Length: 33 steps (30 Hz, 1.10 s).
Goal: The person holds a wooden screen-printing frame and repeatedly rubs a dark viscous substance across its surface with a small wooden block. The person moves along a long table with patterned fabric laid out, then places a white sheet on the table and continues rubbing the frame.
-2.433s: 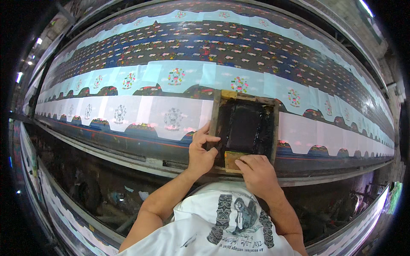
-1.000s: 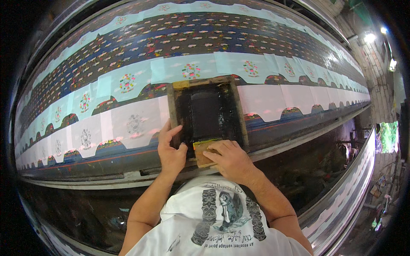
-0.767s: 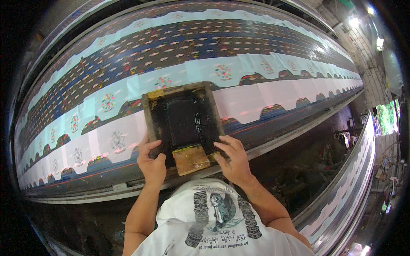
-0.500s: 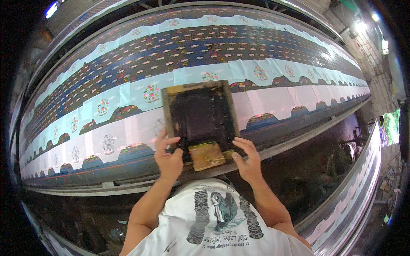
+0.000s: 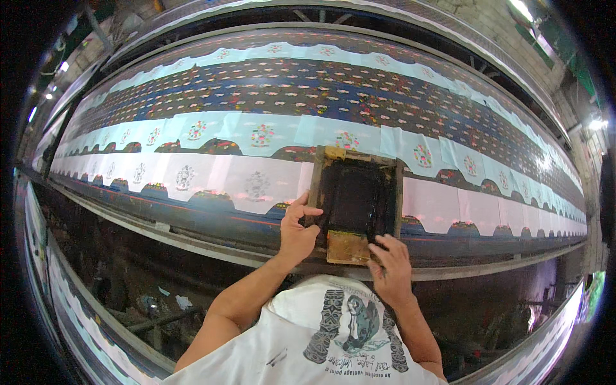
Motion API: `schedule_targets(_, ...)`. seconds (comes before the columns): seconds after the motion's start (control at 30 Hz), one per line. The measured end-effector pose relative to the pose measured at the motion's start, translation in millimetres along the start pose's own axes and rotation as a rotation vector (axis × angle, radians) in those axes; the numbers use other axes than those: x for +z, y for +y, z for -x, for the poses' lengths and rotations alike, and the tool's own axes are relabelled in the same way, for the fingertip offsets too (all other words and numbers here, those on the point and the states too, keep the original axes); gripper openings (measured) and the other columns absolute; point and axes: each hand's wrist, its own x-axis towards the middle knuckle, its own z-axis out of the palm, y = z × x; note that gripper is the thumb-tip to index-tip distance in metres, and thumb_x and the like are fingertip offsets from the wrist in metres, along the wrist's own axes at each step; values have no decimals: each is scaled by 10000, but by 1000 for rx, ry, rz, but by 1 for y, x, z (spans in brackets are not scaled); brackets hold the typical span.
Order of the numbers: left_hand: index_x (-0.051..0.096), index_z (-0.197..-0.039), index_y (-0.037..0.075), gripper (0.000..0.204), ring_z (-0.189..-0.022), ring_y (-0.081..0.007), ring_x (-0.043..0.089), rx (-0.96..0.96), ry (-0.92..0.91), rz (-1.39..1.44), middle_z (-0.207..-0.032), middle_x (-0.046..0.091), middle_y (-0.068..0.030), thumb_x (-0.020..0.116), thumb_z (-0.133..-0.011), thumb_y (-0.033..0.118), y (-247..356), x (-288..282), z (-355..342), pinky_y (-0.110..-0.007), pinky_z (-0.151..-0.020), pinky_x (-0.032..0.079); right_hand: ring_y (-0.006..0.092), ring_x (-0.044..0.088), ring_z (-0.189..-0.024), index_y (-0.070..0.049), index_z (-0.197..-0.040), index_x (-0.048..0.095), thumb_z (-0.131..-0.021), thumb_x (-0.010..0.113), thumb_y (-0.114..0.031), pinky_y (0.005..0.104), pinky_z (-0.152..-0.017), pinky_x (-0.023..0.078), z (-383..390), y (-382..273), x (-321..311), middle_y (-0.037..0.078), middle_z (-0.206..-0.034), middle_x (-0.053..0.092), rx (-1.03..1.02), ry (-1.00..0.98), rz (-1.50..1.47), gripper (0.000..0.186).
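A wooden screen frame with dark ink-coated mesh lies over a row of pale pink fabric pieces on the long printing table. My left hand grips the frame's left side, fingers curled over its edge. A wooden squeegee rests inside the frame at the near end. My right hand is at the squeegee's right end and the frame's lower right, fingers bent and apart, seemingly holding nothing.
Light blue pieces with colourful prints form rows beyond the pink ones. The table's front rail runs across below them, above a dark gap with scraps. Other long tables flank it; metal beams and lamps surround the space.
Earlier my right hand held the squeegee, then moved to the frame's right side; now it has left that edge toward the squeegee. The frame shifted with both hands as the view swung.
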Motion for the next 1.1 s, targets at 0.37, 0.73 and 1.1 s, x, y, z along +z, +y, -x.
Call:
schedule_targets(0.37, 804, -1110, 53, 435, -1562, -365, 537, -75, -21, 25, -1699, 540, -267, 716, -738, -154, 0, 3, -2, -425, -1286, 387, 386, 686, -1217, -20, -1345, 751, -881, 690, -56, 508, -1075, 542, -54, -19, 2, 159, -1295, 723, -241, -369, 147, 470)
schedule_targets(0.73, 791, -1042, 64, 389, -1581, -368, 509, -130, -34, 31, -1725, 520, -240, 725, -724, -150, -3, 3, -4, -435, -1279, 396, 428, 716, -1159, -34, -1281, 766, -947, 651, 43, 517, -1026, 574, -168, 33, -8, 200, -1211, 757, -83, -378, 53, 362)
schedule_targets(1.1, 829, -1063, 104, 396, -1509, -445, 526, -77, 9, -53, -1646, 568, -273, 717, -735, -87, -13, 5, 1, -507, -1286, 384, 421, 681, -1164, -48, -1326, 766, -873, 595, 101, 500, -1067, 534, -196, 52, 32, 192, -1185, 742, -44, -313, 118, 507)
